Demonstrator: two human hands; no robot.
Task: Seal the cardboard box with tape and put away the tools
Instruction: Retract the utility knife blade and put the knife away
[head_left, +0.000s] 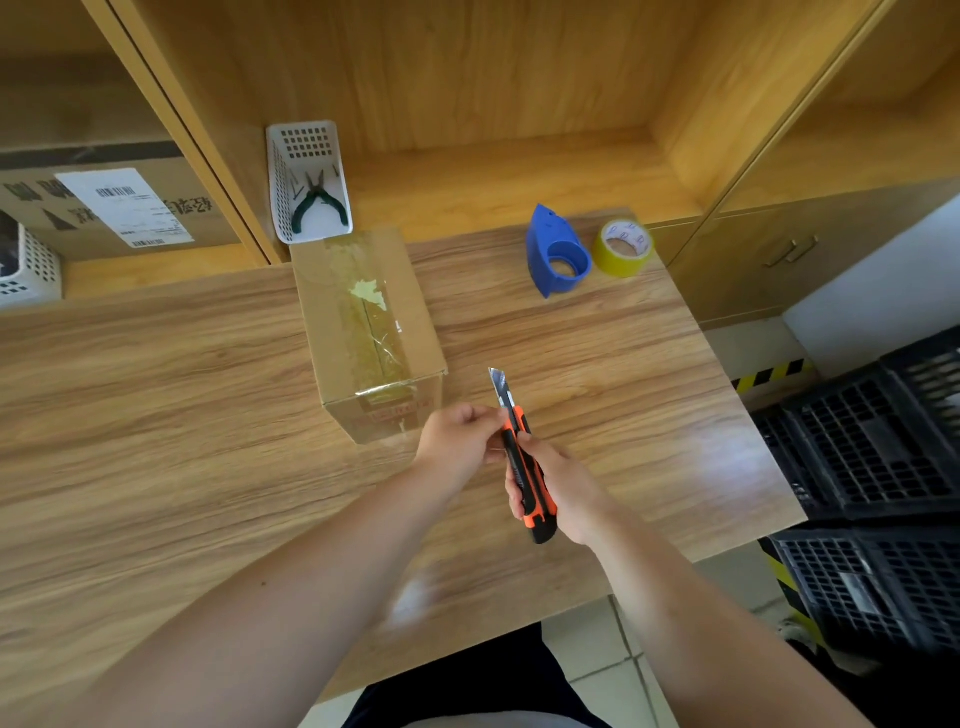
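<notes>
Orange and black, the box cutter was up in the air just in front of the cardboard box, with its silver blade sticking out and pointing away from the person. The right hand was wrapped tight around the cutter's handle. The left hand was pinching the cutter near the top of the handle, just below the blade, with its fingers curled in.

The cardboard box sat closed on the wooden table. Shiny clear tape ran along the top of the box and down its front side. Right behind the box, touching its back edge, stood a white plastic basket on the shelf. Green-handled pliers lay inside that basket.

Well to the right of the box, near the back of the table, sat a blue tape dispenser. A yellow roll of tape sat just beside the dispenser, on the side away from the box.

Far to the right of the box, off the table, were black plastic crates on the floor. To the left of the box, on the shelf, was a bigger brown carton with a white label.
</notes>
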